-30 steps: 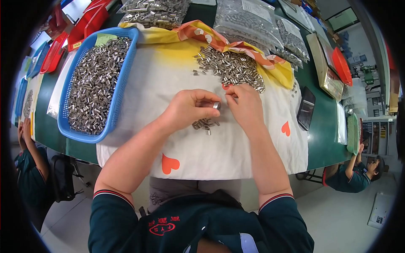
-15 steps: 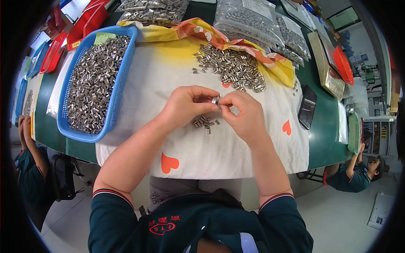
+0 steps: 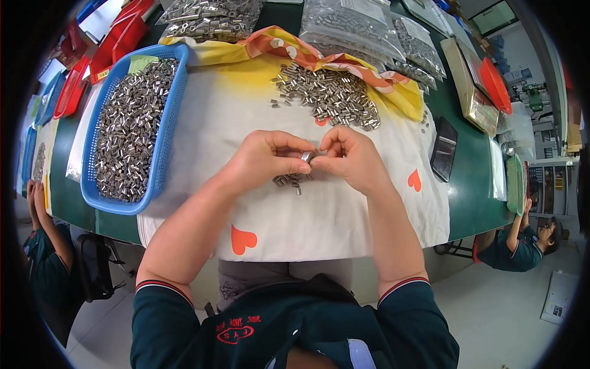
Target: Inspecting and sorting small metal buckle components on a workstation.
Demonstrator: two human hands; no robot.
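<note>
Between thumb and fingers, my left hand (image 3: 265,155) pinches a small shiny metal ring (image 3: 306,157). Close against it, my right hand (image 3: 349,158) has its fingers curled and its thumb tip at the ring's edge; whether it holds a small part of its own is hidden. Below the hands lies a small cluster of short metal sleeves (image 3: 297,189) on the white cloth (image 3: 326,227). Farther off, a larger heap of metal sleeves (image 3: 335,98) rests on the same cloth.
On the left stands a blue basket (image 3: 161,154) full of metal sleeves. Clear bags of metal parts (image 3: 350,27) line the back behind a yellow-orange cloth fold (image 3: 276,40). A dark phone (image 3: 444,149) lies at right on the green table (image 3: 470,209). Other people sit at both sides.
My right fingers have shifted from pinching at the ring to a looser curl beside it. The ring is slightly lower and left in view. The whole view has shifted a little.
</note>
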